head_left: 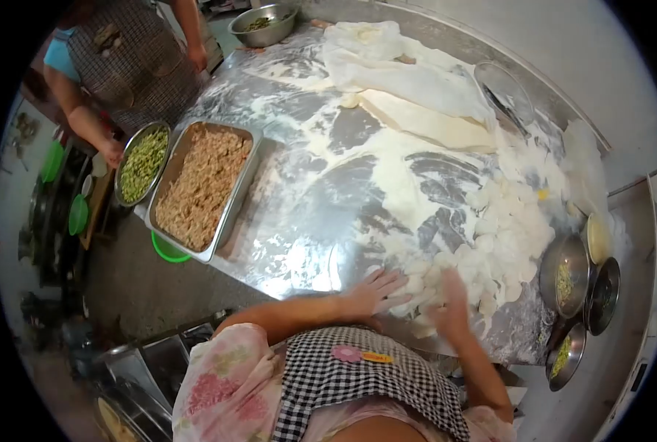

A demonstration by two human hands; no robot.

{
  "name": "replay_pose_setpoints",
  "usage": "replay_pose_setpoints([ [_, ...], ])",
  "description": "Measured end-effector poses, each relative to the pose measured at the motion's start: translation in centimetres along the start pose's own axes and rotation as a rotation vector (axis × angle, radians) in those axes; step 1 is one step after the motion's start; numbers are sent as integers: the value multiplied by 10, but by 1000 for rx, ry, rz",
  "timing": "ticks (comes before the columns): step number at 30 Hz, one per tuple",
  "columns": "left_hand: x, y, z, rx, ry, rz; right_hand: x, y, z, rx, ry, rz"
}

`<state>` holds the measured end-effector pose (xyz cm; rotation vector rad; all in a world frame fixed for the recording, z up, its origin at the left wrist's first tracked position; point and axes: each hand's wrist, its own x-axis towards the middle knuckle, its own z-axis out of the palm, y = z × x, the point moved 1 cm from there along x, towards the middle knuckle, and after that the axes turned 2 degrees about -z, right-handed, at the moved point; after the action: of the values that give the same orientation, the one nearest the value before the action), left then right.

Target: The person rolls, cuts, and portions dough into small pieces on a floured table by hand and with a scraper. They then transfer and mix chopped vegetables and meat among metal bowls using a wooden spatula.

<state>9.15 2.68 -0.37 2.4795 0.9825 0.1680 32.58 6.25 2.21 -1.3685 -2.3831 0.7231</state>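
My left hand [378, 293] lies with fingers spread near the table's front edge, its fingertips beside small pale dough rounds [415, 283]. Just to its right is my right hand [451, 308], slightly blurred, with fingers stretched out and palm turned sideways. It touches or hovers over the same dough rounds; which one I cannot tell. To the right and beyond spreads a large heap of floured dough wrappers [511, 234], many overlapping. Neither hand visibly grips anything.
Flour dusts the metal table [328, 191]. A tray of meat filling [205, 184] stands left, beside a bowl of chopped greens [143, 163] near another person's hand [112, 152]. A cloth [409, 77] partly covers a dough sheet [424, 121]. Metal bowls [566, 276] line the right edge.
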Motion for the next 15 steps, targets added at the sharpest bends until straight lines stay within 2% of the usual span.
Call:
replay_pose_setpoints([
  [1,2,-4,5,30,-55,-11,-15,17,24,-533,-156,-199],
  [4,44,-6,17,251,177,-57,-27,14,22,-476,-126,-364],
  [8,115,-17,-3,24,236,-210,17,49,-6,-580,147,-219],
  [9,127,-18,-9,-26,270,-265,20,53,-19,-563,125,-171],
  [12,127,-18,-38,-246,280,-95,24,59,-55,-443,112,-103],
  [15,125,-52,-26,61,357,-70,26,71,-75,-296,209,-137],
])
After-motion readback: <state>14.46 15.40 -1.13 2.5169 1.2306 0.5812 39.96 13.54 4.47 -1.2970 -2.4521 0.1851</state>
